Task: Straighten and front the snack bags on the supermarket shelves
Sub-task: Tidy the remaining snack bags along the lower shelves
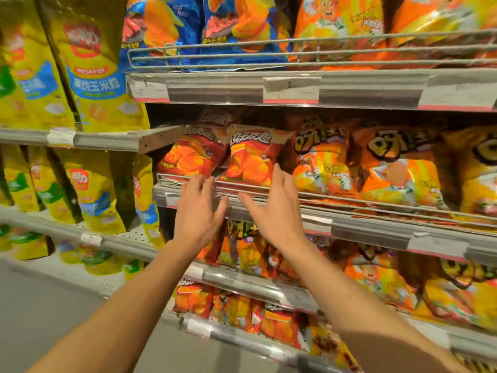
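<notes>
While both our arms reach up toward the middle shelf, our left hand (pixel 197 211) and right hand (pixel 274 208) hover side by side in front of its wire rail (pixel 349 200), fingers spread and relaxed, grasping nothing. The left fingertips lie at the rail, perhaps touching it, though motion blur makes that hard to judge. The right fingertips reach up over the lower edge of the red chip bag (pixel 252 160), which stands upright behind the rail, facing us. Just to its left a second red chip bag (pixel 193 154) leans a little to the left, with another of the same kind partly hidden farther back behind it.

To the right along the same shelf, orange striped bags (pixel 322 162) stand in a row, touching one another, their bottoms behind the rail. Above, the upper shelf holds blue bags (pixel 236 25) on the left and orange bags (pixel 344 25) on the right, kept in by a wire guard (pixel 269 53), with price tags (pixel 291 90) along the shelf edge. Below our hands two lower shelves carry more orange and red bags (pixel 250 259), rather jumbled. On the far left a separate shelving bay holds tall yellow bags (pixel 94 65) on several levels, and grey floor (pixel 40 319) shows at the near left.
</notes>
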Motion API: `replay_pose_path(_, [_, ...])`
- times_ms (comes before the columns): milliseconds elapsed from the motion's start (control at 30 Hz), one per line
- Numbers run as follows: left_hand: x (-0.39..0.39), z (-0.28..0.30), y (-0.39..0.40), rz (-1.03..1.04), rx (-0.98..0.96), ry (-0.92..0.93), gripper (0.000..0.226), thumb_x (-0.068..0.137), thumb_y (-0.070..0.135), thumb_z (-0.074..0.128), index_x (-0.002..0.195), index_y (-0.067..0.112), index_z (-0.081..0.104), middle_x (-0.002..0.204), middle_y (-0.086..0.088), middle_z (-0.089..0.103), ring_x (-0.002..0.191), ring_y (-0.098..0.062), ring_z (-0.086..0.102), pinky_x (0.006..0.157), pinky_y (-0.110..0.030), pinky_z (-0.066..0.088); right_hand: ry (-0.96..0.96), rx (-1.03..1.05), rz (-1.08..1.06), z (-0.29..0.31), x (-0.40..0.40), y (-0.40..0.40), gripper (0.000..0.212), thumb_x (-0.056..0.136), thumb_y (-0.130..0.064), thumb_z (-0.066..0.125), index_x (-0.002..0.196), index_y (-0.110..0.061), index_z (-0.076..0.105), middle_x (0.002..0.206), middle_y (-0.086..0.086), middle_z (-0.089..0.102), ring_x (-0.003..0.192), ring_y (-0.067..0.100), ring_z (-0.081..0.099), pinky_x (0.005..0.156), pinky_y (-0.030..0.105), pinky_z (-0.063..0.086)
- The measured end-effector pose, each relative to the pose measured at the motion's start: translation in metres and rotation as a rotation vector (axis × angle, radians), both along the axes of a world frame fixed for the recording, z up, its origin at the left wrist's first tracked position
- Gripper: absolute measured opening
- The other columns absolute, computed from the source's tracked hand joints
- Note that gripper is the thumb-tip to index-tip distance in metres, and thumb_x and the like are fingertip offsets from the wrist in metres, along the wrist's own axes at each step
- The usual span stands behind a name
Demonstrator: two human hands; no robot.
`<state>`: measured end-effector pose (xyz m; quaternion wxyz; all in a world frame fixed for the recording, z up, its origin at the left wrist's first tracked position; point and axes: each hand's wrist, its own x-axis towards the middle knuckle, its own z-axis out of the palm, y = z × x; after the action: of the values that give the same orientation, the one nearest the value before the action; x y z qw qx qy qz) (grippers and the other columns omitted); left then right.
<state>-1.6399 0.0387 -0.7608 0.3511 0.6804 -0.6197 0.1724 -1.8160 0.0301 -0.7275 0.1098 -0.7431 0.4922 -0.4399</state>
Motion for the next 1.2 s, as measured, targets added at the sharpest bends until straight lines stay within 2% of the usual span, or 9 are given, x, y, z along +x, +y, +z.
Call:
replay_pose_path(100, [-0.028, -0.021, 0.019, -0.005, -0.129, 0.124, 0.049, 0.094, 0.03, 0.06, 0.135, 0.007, 0.049, 0.142, -0.015, 0.043, 0.133, -0.032, 0.041, 0.109, -0.045, 0.038, -0.119, -0.057, 0.058, -0.025, -0.03, 0.031, 0.072, 0.094, -0.043, 0.066, 0.153, -0.014, 0.037, 0.151, 0.0, 0.041, 0.14, 0.014, 0.038, 0.116, 0.03, 0.034])
replay_pose_path(200, [-0.061, -0.064, 0.043, -0.029, -0.252, 0.209, 0.028, 0.094, 0.024, 0.058, 0.119, 0.012, 0.055, 0.123, -0.004, 0.049, 0.117, -0.022, 0.048, 0.1, -0.035, 0.041, -0.235, -0.029, 0.064, -0.064, -0.067, 0.06, 0.053, 0.094, -0.036, 0.067, 0.143, -0.023, 0.052, 0.138, -0.012, 0.052, 0.128, -0.001, 0.045, 0.108, 0.012, 0.033])
replay_pose_path(333, [-0.094, -0.124, 0.064, -0.019, -0.062, 0.412, 0.023, 0.093, 0.024, 0.062, 0.113, 0.015, 0.056, 0.113, 0.001, 0.051, 0.109, -0.018, 0.051, 0.093, -0.035, 0.045, -0.294, 0.187, -0.067, -0.116, -0.112, 0.068, 0.051, 0.093, -0.043, 0.067, 0.141, -0.031, 0.052, 0.135, -0.014, 0.053, 0.126, 0.006, 0.049, 0.108, 0.03, 0.042])
replay_pose_path(467, [-0.104, -0.153, 0.061, 0.023, 0.164, 0.544, 0.043, 0.088, 0.033, 0.07, 0.123, 0.013, 0.054, 0.116, -0.001, 0.052, 0.114, -0.021, 0.05, 0.098, -0.037, 0.044, -0.345, 0.367, -0.169, -0.151, -0.13, 0.055, 0.063, 0.089, -0.045, 0.071, 0.144, -0.027, 0.048, 0.143, -0.004, 0.054, 0.13, 0.016, 0.051, 0.111, 0.039, 0.043])
replay_pose_path(667, [-0.086, -0.163, 0.028, 0.025, 0.246, 0.796, 0.081, 0.078, 0.049, 0.077, 0.141, 0.012, 0.041, 0.139, -0.008, 0.046, 0.131, -0.025, 0.04, 0.109, -0.043, 0.037, -0.29, 0.515, -0.252, -0.177, -0.124, 0.019, 0.088, 0.082, -0.05, 0.077, 0.153, -0.018, 0.036, 0.153, 0.007, 0.042, 0.141, 0.026, 0.04, 0.117, 0.046, 0.036])
replay_pose_path(833, [-0.061, -0.159, 0.001, -0.062, 0.233, 0.746, 0.111, 0.057, 0.068, 0.074, 0.145, 0.013, 0.034, 0.143, -0.008, 0.041, 0.134, -0.024, 0.035, 0.109, -0.042, 0.033, -0.196, 0.634, -0.261, -0.182, -0.111, -0.016, 0.133, 0.065, -0.07, 0.08, 0.161, -0.018, 0.005, 0.167, 0.008, 0.016, 0.154, 0.028, 0.015, 0.123, 0.044, 0.022])
replay_pose_path(967, [-0.043, -0.157, -0.031, -0.138, 0.264, 0.681, 0.12, 0.051, 0.065, 0.08, 0.147, 0.015, 0.031, 0.146, -0.01, 0.039, 0.136, -0.027, 0.033, 0.111, -0.043, 0.03, -0.152, 0.665, -0.276, -0.186, -0.099, -0.04, 0.149, 0.052, -0.08, 0.079, 0.16, -0.019, -0.003, 0.163, 0.008, 0.023, 0.15, 0.029, 0.027, 0.117, 0.044, 0.035])
replay_pose_path(1067, [-0.031, -0.158, -0.044, -0.191, 0.311, 0.739, 0.125, 0.047, 0.058, 0.087, 0.149, 0.016, 0.027, 0.146, -0.009, 0.039, 0.136, -0.025, 0.035, 0.112, -0.042, 0.032, -0.18, 0.647, -0.289, -0.192, -0.093, -0.048, 0.133, 0.054, -0.074, 0.084, 0.152, -0.008, 0.022, 0.144, 0.01, 0.043, 0.134, 0.03, 0.046, 0.106, 0.037, 0.044])
replay_pose_path(1200, [-0.026, -0.158, -0.054, -0.23, 0.318, 0.846, 0.125, 0.039, 0.051, 0.091, 0.142, 0.013, 0.031, 0.135, -0.006, 0.049, 0.123, -0.021, 0.049, 0.106, -0.038, 0.041, -0.184, 0.526, -0.364, -0.199, -0.089, -0.048, 0.084, 0.06, -0.057, 0.09, 0.108, -0.004, 0.046, 0.101, 0.002, 0.047, 0.098, 0.026, 0.054, 0.078, 0.026, 0.042])
